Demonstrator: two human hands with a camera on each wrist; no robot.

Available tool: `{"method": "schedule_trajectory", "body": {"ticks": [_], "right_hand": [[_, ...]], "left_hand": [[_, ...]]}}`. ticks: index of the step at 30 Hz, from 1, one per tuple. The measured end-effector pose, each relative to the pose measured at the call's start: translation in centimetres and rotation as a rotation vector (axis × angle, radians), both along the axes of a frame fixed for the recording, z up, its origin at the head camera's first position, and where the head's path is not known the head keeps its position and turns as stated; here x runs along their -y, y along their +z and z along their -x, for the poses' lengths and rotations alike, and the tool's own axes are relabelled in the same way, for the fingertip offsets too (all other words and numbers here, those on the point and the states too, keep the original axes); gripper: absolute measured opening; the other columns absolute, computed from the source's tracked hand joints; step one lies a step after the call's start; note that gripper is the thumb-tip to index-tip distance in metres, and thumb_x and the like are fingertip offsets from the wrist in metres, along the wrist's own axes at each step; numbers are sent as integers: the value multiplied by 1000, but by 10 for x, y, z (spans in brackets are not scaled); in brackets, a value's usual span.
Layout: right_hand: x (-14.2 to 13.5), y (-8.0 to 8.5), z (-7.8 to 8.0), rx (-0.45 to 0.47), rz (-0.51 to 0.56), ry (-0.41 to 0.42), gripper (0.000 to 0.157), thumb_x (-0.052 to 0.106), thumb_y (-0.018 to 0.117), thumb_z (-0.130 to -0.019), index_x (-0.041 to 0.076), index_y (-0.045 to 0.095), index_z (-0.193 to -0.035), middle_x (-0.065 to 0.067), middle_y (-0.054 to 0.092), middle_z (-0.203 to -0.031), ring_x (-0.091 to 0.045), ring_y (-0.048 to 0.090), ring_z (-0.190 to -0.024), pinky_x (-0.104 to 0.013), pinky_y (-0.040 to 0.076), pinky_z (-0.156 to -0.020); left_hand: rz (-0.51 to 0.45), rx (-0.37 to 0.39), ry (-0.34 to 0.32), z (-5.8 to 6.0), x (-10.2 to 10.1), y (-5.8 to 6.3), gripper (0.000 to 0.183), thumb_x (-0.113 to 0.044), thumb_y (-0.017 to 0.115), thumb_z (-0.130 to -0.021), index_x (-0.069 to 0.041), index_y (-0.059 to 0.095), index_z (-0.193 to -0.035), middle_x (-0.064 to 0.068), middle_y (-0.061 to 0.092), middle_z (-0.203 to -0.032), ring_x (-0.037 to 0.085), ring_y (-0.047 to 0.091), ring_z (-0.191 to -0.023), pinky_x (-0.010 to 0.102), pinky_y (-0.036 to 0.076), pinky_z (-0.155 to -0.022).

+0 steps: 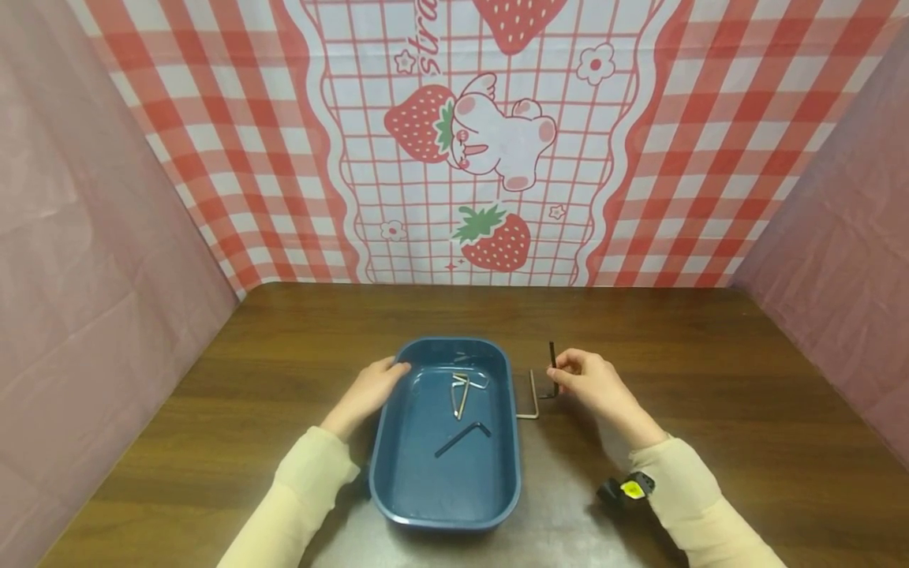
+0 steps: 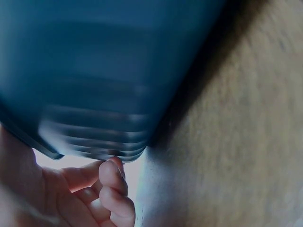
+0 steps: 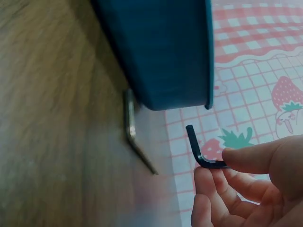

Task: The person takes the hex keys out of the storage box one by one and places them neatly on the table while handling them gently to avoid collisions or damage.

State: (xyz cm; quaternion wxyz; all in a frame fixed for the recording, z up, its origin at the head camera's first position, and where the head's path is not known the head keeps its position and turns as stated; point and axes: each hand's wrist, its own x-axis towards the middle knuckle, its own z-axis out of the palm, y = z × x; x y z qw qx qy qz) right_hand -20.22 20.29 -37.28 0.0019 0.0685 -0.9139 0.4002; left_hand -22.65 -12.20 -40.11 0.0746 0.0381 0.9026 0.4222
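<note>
Wooden table: your right hand pinches a black hex key; your left hand grips the tub.
Left of your pinch, several keys already lie inside; one loose key remains outside.

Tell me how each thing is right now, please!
Blue bin: right way up, open on top
Held black hex key: pinched
Other black hex key: lying in the bin
Shiny hex keys: lying inside too
Tan hex key: on the table beside the bin
Left grip: holding the bin's edge
Right grip: pinching a black hex key
</note>
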Motion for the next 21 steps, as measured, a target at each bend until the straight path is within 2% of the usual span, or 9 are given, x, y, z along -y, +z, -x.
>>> {"method": "schedule_trajectory", "body": {"ticks": [7,15,21], "right_hand": [[-2,-3,1,16,-32,2,17,13,60,-84,1,59,-96,-6,66,-76,-17,61,-61,-26,44,-58],[-4,-3,0,35,-128,12,27,13,61,-84,-4,53,-103,-3,63,-69,-9,56,-57,-26,40,-55],[-5,-6,-1,49,-157,32,29,12,62,-83,-5,52,-104,-3,63,-67,-10,57,-56,-27,41,-57]], "left_hand": [[7,9,8,1,-1,0,48,-37,38,-93,-1,54,-121,17,59,-118,33,54,-109,49,41,-92],[6,14,2,1,-1,0,49,-37,38,-93,-1,52,-124,18,57,-121,34,53,-112,50,40,-93],[2,17,5,1,0,0,49,-36,38,-93,-1,51,-125,18,57,-121,34,53,-112,50,40,-93]]}}
